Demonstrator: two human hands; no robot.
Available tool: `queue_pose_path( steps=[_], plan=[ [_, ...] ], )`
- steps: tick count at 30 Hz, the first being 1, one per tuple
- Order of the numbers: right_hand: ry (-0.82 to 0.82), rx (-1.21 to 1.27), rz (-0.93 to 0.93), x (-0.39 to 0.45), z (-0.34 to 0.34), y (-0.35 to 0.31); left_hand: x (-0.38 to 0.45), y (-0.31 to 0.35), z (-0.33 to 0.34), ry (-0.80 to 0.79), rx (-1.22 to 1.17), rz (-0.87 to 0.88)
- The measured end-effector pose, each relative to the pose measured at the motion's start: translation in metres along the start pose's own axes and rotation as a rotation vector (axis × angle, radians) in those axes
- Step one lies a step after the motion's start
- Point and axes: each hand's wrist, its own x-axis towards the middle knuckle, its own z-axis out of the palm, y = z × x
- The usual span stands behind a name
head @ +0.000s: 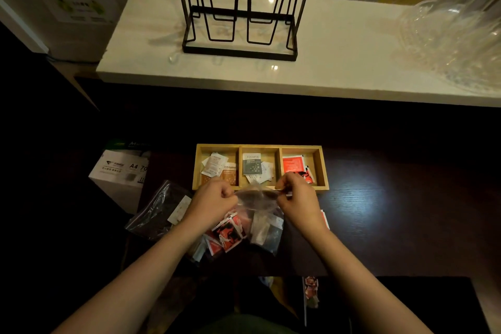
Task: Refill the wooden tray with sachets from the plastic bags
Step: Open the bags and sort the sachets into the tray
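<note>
A wooden tray [322, 168] with three compartments lies on the dark table, holding white and brown sachets on the left, grey and white ones in the middle, red ones on the right. Just in front of it, my left hand [214, 199] and my right hand [296, 195] each pinch one side of the mouth of a clear plastic bag [260, 211], which hangs between them with pale and dark sachets inside. Red sachets [227, 236] lie in a heap under the bag. A second plastic bag [158, 211] rests to the left of my left wrist.
A white A4 paper box [119, 171] stands left of the table. Behind the tray rises a white counter [339, 62] with a black wire rack [240, 35] and a clear glass vessel [461, 35]. A few red sachets [325, 218] lie by my right wrist.
</note>
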Motion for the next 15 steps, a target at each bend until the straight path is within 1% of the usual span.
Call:
queue_pose_path(
  steps=[1,3,5,7,11,13,15],
  plan=[
    [-0.039,0.035,-0.074,0.000,-0.002,-0.006,0.002,0.004,-0.001,-0.015,-0.028,0.013],
    [-0.193,0.045,-0.200,-0.002,-0.006,-0.022,0.004,0.012,-0.005,-0.060,-0.098,0.030],
    [-0.317,-0.134,-0.277,-0.004,-0.006,-0.032,0.005,0.018,-0.009,-0.110,-0.142,0.043],
    [-0.327,-0.344,-0.329,-0.006,-0.004,-0.038,0.004,0.022,-0.013,-0.143,-0.157,0.062],
    [-0.349,-0.416,-0.356,-0.011,-0.003,-0.049,0.002,0.020,-0.019,-0.184,-0.271,0.028],
    [-0.358,-0.542,-0.387,-0.013,-0.004,-0.049,0.000,0.018,-0.021,-0.218,-0.333,0.020],
    [-0.416,-0.654,-0.386,-0.014,-0.006,-0.047,-0.001,0.018,-0.022,-0.238,-0.381,0.016]
  ],
)
